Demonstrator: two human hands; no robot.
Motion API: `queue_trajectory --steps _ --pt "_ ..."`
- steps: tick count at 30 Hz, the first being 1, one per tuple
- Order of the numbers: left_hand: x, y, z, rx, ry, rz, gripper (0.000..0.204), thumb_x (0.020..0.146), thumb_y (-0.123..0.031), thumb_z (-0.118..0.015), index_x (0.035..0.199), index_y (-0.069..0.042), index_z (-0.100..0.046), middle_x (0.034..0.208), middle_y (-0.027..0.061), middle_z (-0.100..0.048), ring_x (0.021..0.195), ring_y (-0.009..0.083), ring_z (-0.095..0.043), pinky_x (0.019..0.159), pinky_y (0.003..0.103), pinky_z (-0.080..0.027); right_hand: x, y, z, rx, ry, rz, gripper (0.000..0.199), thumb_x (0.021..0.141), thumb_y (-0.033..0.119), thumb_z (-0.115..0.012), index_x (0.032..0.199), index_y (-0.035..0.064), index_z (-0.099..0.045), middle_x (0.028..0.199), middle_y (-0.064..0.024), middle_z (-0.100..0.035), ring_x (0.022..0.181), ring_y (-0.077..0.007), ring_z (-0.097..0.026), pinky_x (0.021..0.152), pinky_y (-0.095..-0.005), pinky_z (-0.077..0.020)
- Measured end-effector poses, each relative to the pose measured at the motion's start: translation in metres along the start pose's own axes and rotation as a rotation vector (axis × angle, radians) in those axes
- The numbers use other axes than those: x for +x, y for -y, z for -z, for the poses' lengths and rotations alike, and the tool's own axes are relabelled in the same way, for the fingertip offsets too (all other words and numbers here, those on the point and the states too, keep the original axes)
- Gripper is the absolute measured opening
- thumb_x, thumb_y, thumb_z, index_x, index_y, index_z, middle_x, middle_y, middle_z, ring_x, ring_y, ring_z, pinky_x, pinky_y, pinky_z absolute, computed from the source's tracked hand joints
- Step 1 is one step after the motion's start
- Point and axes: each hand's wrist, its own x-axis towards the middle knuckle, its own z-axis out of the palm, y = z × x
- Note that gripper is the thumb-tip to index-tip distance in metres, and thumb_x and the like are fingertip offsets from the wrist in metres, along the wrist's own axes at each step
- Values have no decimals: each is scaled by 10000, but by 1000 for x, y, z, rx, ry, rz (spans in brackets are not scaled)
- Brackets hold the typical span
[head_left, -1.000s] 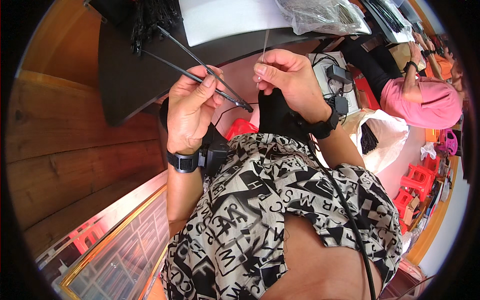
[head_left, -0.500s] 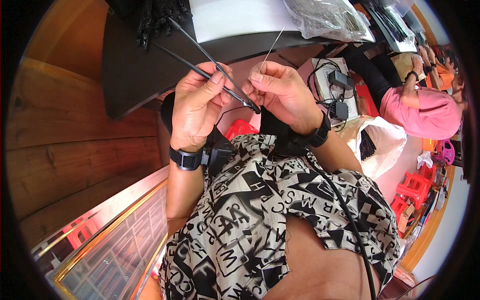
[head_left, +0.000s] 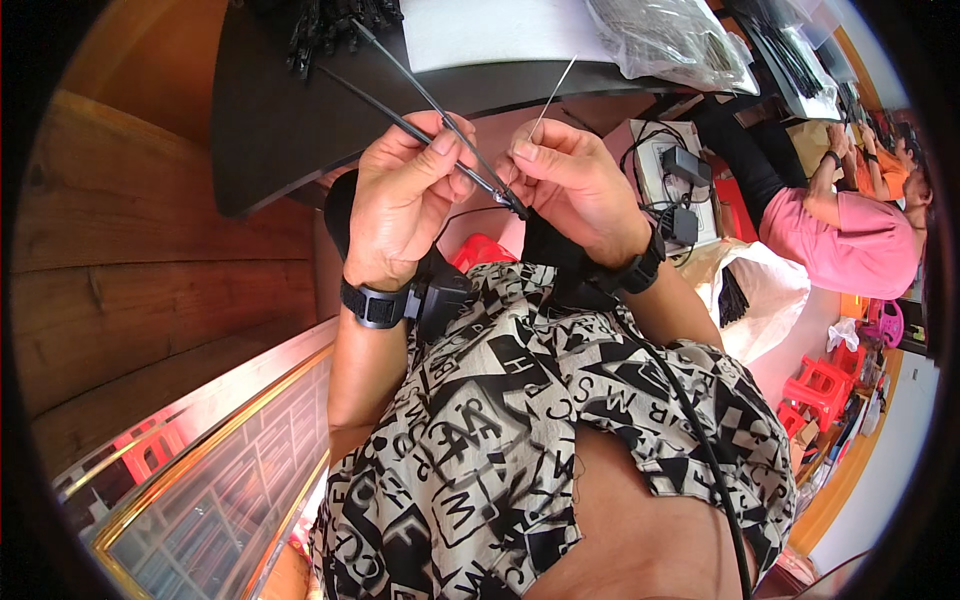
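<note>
My left hand (head_left: 400, 195) is closed around a pair of slim black rods (head_left: 402, 70) that meet in a narrow V. Their joined end points toward my right hand, and the far tips reach over the table's edge. Between thumb and fingers, my right hand (head_left: 578, 185) pinches a thin, pale wire-like strand (head_left: 553, 95) that sticks up and away from me. The strand's lower end is near the rods' joined end; whether it passes through or only beside it I cannot tell.
Ahead is a dark table (head_left: 290, 130) with a bundle of black rods (head_left: 330, 35), a white sheet (head_left: 480, 30) and a clear plastic bag (head_left: 680, 45). To the right are a box with black adapters (head_left: 685, 165), a white sack (head_left: 775, 315) and a seated person in pink (head_left: 840, 240).
Both hands keep their grips and sit slightly farther right in the picture. The whole scene has shifted a little with the camera.
</note>
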Motion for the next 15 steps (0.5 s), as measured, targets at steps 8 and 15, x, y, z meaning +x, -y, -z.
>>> queue_trajectory --steps 8,15 --pt "-2 1 -7 122 -74 -81 90 839 -18 -553 929 -28 -556 894 110 -586 638 107 -550 531 211 -443 1 0 1 14 -49 20 102 844 119 -572 812 23 -558 756 -96 -623 620 -129 -576 569 -238 -463" --pt "0 5 -23 452 -321 -119 73 840 -50 -562 900 -9 -554 713 35 -576 545 69 -492 494 178 -385 0 0 -11 -342 -225 306 93 833 94 -587 830 2 -588 725 -68 -619 603 -102 -575 531 -212 -463"
